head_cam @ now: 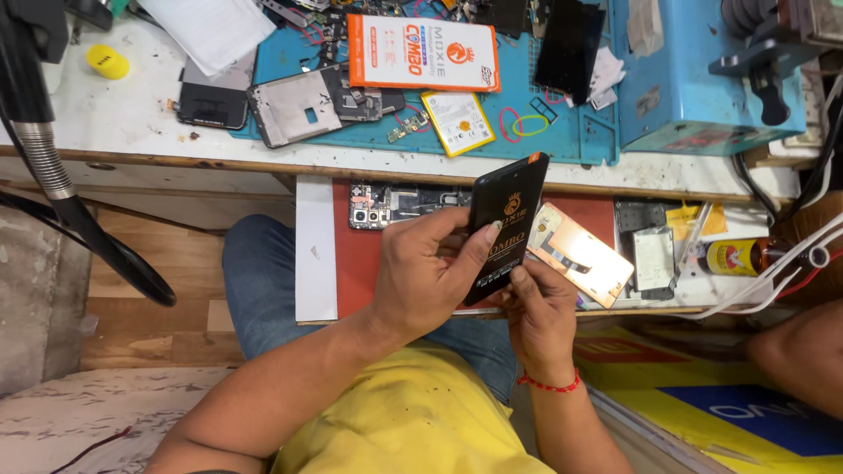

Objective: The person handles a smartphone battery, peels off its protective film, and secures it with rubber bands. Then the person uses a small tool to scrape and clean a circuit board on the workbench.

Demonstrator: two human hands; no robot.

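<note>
Both hands grasp the black box (505,224), held tilted above the red tray (351,290) at the bench edge. The left hand (430,272) wraps its long side with the thumb across the face; the right hand (540,316) pinches the lower end between thumb and fingers.

Risks, as judged:
- The box is held over an open phone (395,206) and a copper-backed panel (580,254); a slip of the pinch would likely drop it onto these exposed parts.
- The tray overhangs the lap; a knock from either wrist could tip it.
- Cables (790,263) and a small bottle (733,256) lie near the right elbow's path.
</note>
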